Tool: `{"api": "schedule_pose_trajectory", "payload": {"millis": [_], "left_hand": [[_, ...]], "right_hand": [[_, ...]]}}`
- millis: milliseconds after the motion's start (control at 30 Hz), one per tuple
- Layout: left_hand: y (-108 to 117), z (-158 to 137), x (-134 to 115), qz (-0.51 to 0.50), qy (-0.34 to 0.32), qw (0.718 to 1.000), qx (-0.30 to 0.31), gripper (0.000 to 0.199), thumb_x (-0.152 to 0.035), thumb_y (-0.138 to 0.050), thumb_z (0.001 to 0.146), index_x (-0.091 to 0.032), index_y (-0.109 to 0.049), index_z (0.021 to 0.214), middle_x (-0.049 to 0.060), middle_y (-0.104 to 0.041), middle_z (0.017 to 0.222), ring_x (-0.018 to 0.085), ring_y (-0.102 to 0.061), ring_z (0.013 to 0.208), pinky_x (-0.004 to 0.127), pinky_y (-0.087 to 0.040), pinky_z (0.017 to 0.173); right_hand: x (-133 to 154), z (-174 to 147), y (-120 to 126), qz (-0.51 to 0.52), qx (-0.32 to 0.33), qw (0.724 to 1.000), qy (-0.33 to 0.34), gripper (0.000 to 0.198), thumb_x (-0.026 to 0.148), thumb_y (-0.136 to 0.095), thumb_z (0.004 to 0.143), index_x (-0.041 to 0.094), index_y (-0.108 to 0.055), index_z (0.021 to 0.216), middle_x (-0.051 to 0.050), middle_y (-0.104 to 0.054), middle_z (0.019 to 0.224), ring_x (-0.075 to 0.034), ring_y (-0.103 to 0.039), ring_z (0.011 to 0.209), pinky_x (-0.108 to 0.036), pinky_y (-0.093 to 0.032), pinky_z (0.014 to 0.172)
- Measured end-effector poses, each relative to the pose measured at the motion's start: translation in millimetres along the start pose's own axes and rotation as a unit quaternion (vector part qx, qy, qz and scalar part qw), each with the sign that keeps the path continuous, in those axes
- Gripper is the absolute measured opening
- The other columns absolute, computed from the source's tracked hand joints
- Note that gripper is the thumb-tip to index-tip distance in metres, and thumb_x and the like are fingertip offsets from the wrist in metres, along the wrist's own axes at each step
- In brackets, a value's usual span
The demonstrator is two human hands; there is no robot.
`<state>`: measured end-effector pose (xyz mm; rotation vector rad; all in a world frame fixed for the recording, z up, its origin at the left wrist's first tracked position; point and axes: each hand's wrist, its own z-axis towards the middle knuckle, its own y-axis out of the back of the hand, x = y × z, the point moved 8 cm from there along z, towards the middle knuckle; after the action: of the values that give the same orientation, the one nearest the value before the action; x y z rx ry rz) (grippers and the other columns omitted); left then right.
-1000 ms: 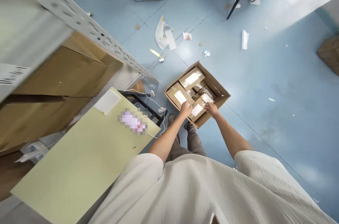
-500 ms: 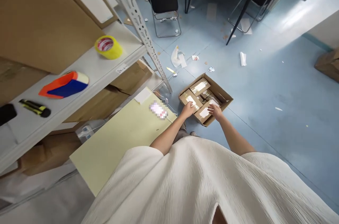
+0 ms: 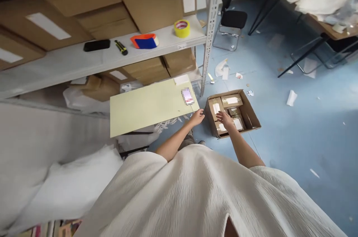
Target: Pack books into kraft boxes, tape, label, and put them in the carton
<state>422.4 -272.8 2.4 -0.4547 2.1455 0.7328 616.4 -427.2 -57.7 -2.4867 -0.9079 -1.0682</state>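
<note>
Head view, carton: plain brown cardboard; near-square; on blue floor, just right of tabletop.
Carton pointing: upright, mouth up; near edge runs left-right, rising slightly to the right; long axis hard to call.
Carton contents: taped brown boxes with white labels, packed left and middle; far one lies lengthwise left-right; gap along right wall.
Left hand: grip half-open, nothing seen in it; between tabletop corner and carton.
Right hand: grip loosely spread, nothing seen in it; over left-hand boxes; contact can't tell.
</note>
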Motion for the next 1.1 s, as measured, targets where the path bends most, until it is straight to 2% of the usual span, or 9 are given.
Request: {"api": "schedule_pose_trajectory", "payload": {"millis": [133, 267, 467, 600, 733, 833, 1000, 1100], "left_hand": [[47.7, -30.0, 14.0, -0.025, -0.002, 0.996, -0.088, 0.050, -0.018, -0.073, 0.099, -0.017, -0.069, 0.148, 0.021, -0.068, 0.161, 0.029, -0.079, 0.128, 0.043, -0.061, 0.116], [87.8, -63.2, 34.8, -0.040, -0.006, 0.988, -0.146, 0.050, -0.018, -0.072, 0.098, -0.017, -0.069, 0.148, 0.021, -0.066, 0.163, 0.029, -0.079, 0.127, 0.043, -0.059, 0.119], [141.7, -118.6, 79.5, -0.061, 0.013, 0.972, -0.228, 0.051, -0.020, -0.071, 0.097, -0.020, -0.068, 0.148, 0.019, -0.068, 0.160, 0.028, -0.079, 0.124, 0.046, -0.061, 0.117], [177.3, -159.4, 114.9, -0.081, 0.029, 0.957, -0.279, 0.048, -0.018, -0.067, 0.100, -0.018, -0.068, 0.147, 0.019, -0.068, 0.161, 0.027, -0.078, 0.127, 0.044, -0.059, 0.120], [212.2, -208.8, 160.5, -0.116, 0.051, 0.936, -0.328, 0.048, -0.019, -0.069, 0.099, -0.020, -0.069, 0.147, 0.017, -0.069, 0.160, 0.028, -0.077, 0.131, 0.043, -0.059, 0.118], [238.6, -250.1, 198.1, -0.151, 0.058, 0.915, -0.369, 0.047, -0.019, -0.072, 0.097, -0.019, -0.071, 0.144, 0.017, -0.072, 0.156, 0.027, -0.078, 0.128, 0.041, -0.059, 0.118], [277.0, -319.0, 263.3, -0.187, 0.072, 0.887, -0.416, 0.045, -0.017, -0.070, 0.098, -0.018, -0.073, 0.143, 0.017, -0.074, 0.153, 0.029, -0.077, 0.130, 0.046, -0.058, 0.122], [294.7, -359.7, 304.7, -0.200, 0.083, 0.874, -0.435, 0.043, -0.018, -0.070, 0.099, -0.019, -0.074, 0.142, 0.016, -0.076, 0.149, 0.030, -0.077, 0.131, 0.047, -0.059, 0.122]], "right_hand": [[14.9, -7.6, -42.7, -0.040, 0.051, 0.998, 0.026, 0.022, 0.045, -0.070, 0.097, 0.026, -0.077, 0.104, -0.010, -0.085, 0.112, -0.023, -0.082, 0.102, -0.035, -0.066, 0.091], [23.5, -16.4, -91.6, -0.086, 0.091, 0.991, 0.045, 0.025, 0.050, -0.072, 0.095, 0.026, -0.076, 0.103, -0.009, -0.085, 0.106, -0.024, -0.082, 0.098, -0.036, -0.067, 0.089], [20.1, -44.4, -185.0, -0.145, 0.176, 0.972, 0.061, 0.031, 0.053, -0.072, 0.096, 0.025, -0.076, 0.106, -0.012, -0.086, 0.116, -0.024, -0.083, 0.103, -0.033, -0.065, 0.088], [9.6, -74.0, -253.6, -0.189, 0.238, 0.949, 0.081, 0.035, 0.058, -0.075, 0.095, 0.025, -0.077, 0.108, -0.014, -0.086, 0.122, -0.028, -0.083, 0.110, -0.037, -0.066, 0.094], [-11.3, -115.5, -321.3, -0.240, 0.296, 0.920, 0.096, 0.033, 0.056, -0.071, 0.099, 0.025, -0.079, 0.108, -0.014, -0.085, 0.127, -0.028, -0.081, 0.115, -0.041, -0.065, 0.101], [-35.5, -151.3, -371.2, -0.270, 0.334, 0.898, 0.098, 0.033, 0.055, -0.073, 0.099, 0.025, -0.080, 0.109, -0.014, -0.085, 0.126, -0.028, -0.082, 0.115, -0.041, -0.065, 0.101], [-87.7, -208.4, -450.7, -0.301, 0.384, 0.867, 0.098, 0.033, 0.054, -0.081, 0.090, 0.025, -0.080, 0.106, -0.010, -0.087, 0.115, -0.027, -0.082, 0.108, -0.038, -0.065, 0.093], [-124.4, -238.6, -492.1, -0.321, 0.407, 0.849, 0.098, 0.031, 0.053, -0.081, 0.090, 0.026, -0.080, 0.105, -0.009, -0.087, 0.110, -0.026, -0.082, 0.103, -0.036, -0.064, 0.090]]}}
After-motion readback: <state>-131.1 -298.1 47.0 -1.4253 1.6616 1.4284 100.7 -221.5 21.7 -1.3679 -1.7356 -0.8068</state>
